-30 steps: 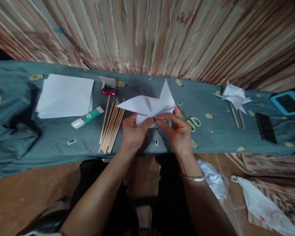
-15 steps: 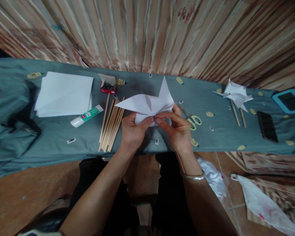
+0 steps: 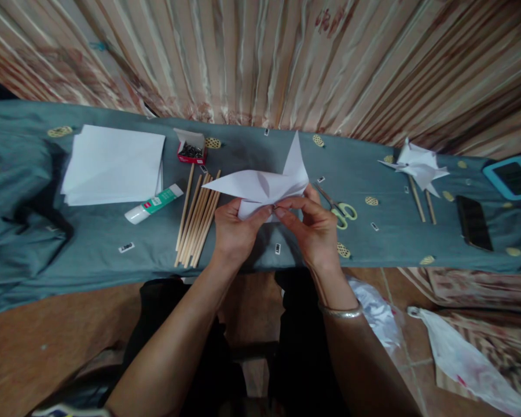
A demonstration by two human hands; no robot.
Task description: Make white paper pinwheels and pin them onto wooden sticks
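A white paper pinwheel (image 3: 254, 182) is held above the middle of the table, one pointed blade to the left and another standing up at the right. My left hand (image 3: 237, 229) is closed on its lower left edge, thumb near the centre. My right hand (image 3: 315, 229) grips its right side, with thumb and forefinger pinched at the centre. A tiny dark thing shows at those fingertips, too small to make out. Just left of my left hand lie several wooden sticks (image 3: 197, 223). Green-handled scissors (image 3: 341, 211) lie beside my right hand.
A red box (image 3: 191, 152) of small metal pieces stands behind the sticks. Left are a glue stick (image 3: 154, 204) and stacked white paper (image 3: 115, 165). Finished-looking pinwheels (image 3: 419, 165) on sticks, a dark phone (image 3: 474, 223) and a blue-framed device (image 3: 514, 176) lie right. Plastic bags (image 3: 469, 359) are on the floor.
The pinwheel's upright blade has shifted slightly to the right and up, and the paper tilts a little. Both hands keep nearly the same place and grip.
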